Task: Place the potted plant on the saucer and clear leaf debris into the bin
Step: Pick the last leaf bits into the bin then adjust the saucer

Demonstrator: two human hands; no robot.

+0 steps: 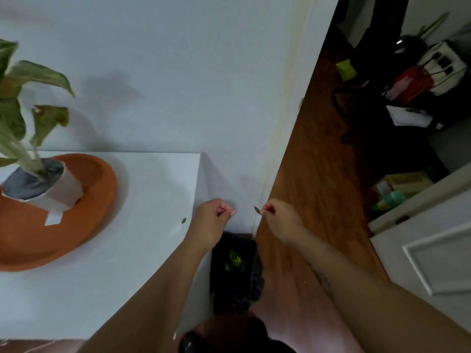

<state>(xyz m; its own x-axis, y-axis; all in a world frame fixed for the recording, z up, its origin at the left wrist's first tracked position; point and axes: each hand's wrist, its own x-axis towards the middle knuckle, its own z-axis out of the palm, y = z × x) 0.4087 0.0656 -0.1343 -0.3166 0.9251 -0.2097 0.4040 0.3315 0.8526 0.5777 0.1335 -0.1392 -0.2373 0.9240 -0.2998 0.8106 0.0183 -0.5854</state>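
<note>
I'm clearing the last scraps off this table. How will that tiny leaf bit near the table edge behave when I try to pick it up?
The leaf bit looks thin and very small, so probably almost weightless and floppy. It seems to lie flat on the smooth white table, so it may slide rather than lift; pinching like the right hand does should work. So near the edge, a nudge could drop it off.
</note>
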